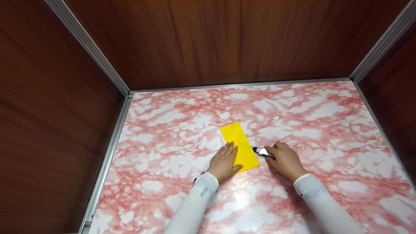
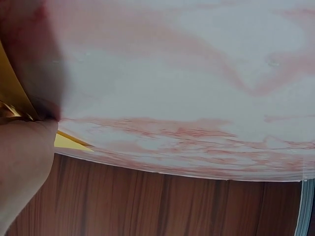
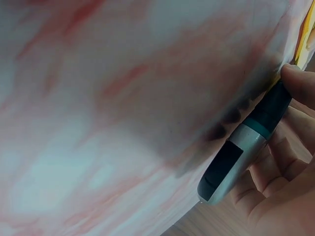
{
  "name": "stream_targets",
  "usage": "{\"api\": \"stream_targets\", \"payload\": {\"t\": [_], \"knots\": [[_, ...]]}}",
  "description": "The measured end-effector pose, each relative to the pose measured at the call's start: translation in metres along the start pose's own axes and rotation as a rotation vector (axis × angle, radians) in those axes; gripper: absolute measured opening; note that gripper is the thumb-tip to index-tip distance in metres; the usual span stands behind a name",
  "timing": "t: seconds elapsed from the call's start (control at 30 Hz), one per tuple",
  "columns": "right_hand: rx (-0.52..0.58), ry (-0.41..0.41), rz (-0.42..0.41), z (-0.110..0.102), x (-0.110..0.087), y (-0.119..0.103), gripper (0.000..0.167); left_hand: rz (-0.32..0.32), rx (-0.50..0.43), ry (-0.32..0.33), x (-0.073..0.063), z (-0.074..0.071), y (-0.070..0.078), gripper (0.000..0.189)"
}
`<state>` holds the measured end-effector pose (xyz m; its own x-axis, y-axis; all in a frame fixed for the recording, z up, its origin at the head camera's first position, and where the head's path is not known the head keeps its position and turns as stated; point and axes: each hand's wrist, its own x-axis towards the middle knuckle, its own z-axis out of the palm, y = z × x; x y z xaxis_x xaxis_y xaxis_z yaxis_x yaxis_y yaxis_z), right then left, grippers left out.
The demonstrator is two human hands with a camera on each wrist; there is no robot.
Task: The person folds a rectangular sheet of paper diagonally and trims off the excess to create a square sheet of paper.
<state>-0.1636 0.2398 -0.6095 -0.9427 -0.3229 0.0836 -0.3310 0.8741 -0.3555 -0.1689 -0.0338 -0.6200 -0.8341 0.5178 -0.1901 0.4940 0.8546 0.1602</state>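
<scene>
A yellow sheet of paper [image 1: 242, 146], longer than wide, lies slanted on the table in the head view. My left hand [image 1: 224, 162] rests on its lower left side, fingers stretched and thumb spread near the bottom edge. Only part of that left hand [image 2: 24, 162] shows in the left wrist view, with yellow paper [image 2: 71, 142] beyond it. Just right of the paper, my right hand [image 1: 286, 161] grips a silver and black utility knife [image 1: 264, 152], its tip pointing at the paper's right edge. The right wrist view shows the knife's silver body [image 3: 234, 160]; its tip is hidden there.
The tabletop [image 1: 182, 130] has a red and white marbled pattern. Dark wood-grain panels [image 1: 227, 42] stand at the back, left and right, joined by grey metal frame strips [image 1: 110, 139].
</scene>
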Motion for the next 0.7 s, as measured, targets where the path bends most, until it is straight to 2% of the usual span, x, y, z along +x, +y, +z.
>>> {"api": "stream_targets", "payload": {"t": [0.23, 0.47, 0.7], "knots": [[-0.021, 0.026, -0.002, 0.0025, 0.0004, 0.0011, 0.042, -0.018, 0.018, -0.004, -0.0001, -0.0008, 0.0016, 0.081], [-0.023, 0.054, 0.043, -0.0008, -0.0016, 0.0063, 0.040, -0.022, 0.039, 0.007, 0.0006, -0.0032, 0.0035, 0.080], [-0.020, 0.052, 0.057, -0.0014, -0.0022, 0.0068, 0.040, -0.018, 0.003, -0.004, -0.0003, -0.0053, 0.0028, 0.080]]}}
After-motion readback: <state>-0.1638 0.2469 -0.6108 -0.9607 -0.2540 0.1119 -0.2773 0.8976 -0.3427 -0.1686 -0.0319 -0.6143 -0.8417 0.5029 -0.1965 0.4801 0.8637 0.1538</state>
